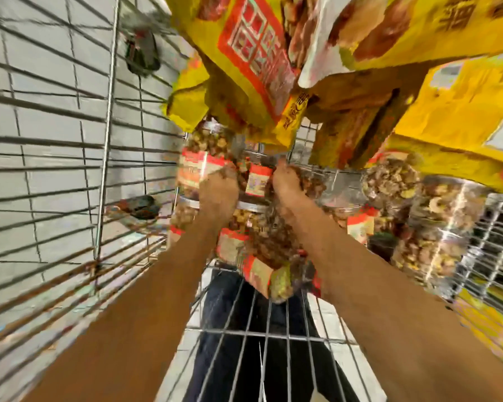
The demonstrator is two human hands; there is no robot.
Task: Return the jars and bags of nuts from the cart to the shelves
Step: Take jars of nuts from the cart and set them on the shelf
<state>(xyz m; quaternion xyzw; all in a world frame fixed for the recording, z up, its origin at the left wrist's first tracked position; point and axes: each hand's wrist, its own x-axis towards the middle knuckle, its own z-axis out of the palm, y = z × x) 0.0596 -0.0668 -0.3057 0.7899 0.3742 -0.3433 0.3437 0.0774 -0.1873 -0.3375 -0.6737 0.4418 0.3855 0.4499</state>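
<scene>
Several clear jars of nuts with red-orange labels lie piled in the wire cart (108, 111). My left hand (218, 192) grips one upright jar of nuts (192, 172) at the left of the pile, fingers curled over its side. Close beside it, my right hand (288, 184) curls its fingers round a second jar of nuts (314, 181). A small labelled jar (257, 181) shows between the two hands. Large yellow bags of nuts (244, 68) hang across the top of the view, above the jars. The whole view is blurred by motion.
More jars (436, 216) are stacked at the right, under another yellow bag (462, 105). The cart's wire wall fills the left side, with pale floor tiles (41, 53) and dark wheels (141, 207) behind it. Dark trousers (224, 314) show through the wire bottom.
</scene>
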